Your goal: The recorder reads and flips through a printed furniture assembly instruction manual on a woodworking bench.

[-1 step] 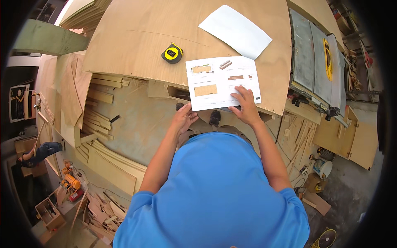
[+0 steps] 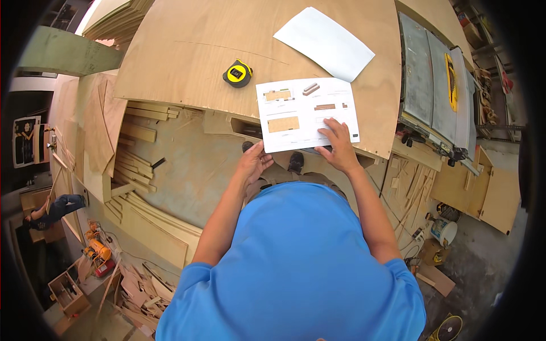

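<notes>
Barely a flicker since the earlier frame, everything holding its place! White printed sheet [image 2: 307, 122], flat, with small brown and tan drawings, sits across the near edge of the plywood tabletop [image 2: 182, 68]. Right hand [image 2: 339, 146]: fingers modestly spread, resting on the sheet's lower right, page beneath them. Left hand [image 2: 253, 163]: loosely curled at its lower-left corner, page just ahead; whether it's pinching, can't tell. Tape measure [image 2: 236, 74] upper left of the sheet, table saw [image 2: 421, 85] off to its right!

Printed sheet [image 2: 307, 115] up at top centre is white with little tan and brown drawings [image 2: 282, 124]. Tape measure [image 2: 237, 73] is black and bright yellow, counter [image 2: 187, 65] is tan woodgrain, shirt [image 2: 301, 261] is just plain blue.
</notes>
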Demonstrator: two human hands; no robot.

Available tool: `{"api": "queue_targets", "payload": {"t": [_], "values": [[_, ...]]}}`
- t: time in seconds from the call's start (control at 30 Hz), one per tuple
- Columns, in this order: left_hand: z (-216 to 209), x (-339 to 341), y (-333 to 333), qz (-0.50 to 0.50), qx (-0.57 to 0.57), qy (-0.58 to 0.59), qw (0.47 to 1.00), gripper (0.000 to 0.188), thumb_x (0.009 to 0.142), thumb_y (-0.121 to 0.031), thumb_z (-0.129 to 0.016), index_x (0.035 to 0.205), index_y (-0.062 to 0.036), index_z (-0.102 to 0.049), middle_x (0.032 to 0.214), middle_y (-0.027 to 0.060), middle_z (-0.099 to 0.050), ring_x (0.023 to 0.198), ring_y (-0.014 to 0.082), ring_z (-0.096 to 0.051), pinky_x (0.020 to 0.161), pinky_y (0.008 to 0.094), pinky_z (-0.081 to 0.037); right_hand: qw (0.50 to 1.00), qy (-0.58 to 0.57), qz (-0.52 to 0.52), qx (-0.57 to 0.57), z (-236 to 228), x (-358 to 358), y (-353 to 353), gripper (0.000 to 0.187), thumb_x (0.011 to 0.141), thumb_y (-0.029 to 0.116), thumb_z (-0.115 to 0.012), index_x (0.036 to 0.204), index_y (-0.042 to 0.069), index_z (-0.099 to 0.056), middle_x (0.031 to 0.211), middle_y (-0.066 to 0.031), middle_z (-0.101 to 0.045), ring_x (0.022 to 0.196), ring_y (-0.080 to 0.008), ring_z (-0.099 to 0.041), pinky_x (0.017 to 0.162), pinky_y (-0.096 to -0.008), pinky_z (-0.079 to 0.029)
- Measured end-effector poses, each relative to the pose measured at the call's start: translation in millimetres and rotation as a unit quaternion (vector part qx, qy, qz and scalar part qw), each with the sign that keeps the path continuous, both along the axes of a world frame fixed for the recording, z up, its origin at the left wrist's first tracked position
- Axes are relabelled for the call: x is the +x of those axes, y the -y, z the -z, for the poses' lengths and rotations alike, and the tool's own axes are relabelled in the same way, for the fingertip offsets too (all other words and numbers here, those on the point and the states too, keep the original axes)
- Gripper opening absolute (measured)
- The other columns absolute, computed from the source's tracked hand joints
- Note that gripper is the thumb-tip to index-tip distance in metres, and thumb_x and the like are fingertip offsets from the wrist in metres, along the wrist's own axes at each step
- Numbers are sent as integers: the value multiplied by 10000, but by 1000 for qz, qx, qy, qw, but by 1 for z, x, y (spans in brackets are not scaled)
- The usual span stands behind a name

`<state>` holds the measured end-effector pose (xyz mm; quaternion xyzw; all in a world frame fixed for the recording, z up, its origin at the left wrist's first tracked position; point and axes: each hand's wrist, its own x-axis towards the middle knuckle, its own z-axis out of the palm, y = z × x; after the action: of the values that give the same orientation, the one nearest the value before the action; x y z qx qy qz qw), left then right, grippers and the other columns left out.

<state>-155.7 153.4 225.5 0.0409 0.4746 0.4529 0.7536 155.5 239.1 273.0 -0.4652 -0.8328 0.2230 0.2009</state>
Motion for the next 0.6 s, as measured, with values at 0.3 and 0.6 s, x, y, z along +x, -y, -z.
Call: {"api": "queue_targets", "payload": {"t": [0.3, 0.6], "values": [[-3, 1, 2, -8, 19, -4, 1000, 271, 1062, -391, -606, 1220, -174, -643, 991, -40, -682, 886, 112, -643, 905, 393, -545, 1000, -13, -6, -18, 0, 0, 1, 530, 820, 262, -840, 1284, 109, -634, 1493, -124, -500, 1476, -351, -391, 1228, -577, -262], [-8, -1, -2, -30, 28, 46, 998, 226, 1067, -334, -610, 1173, -142, -663, 966, -18, -710, 831, 121, -666, 832, 351, -578, 1000, -13, -9, -9, -1, -1, 0, 529, 827, 268, -838, 1288, 111, -633, 1493, -129, -497, 1474, -355, -391, 1229, -573, -258]]}}
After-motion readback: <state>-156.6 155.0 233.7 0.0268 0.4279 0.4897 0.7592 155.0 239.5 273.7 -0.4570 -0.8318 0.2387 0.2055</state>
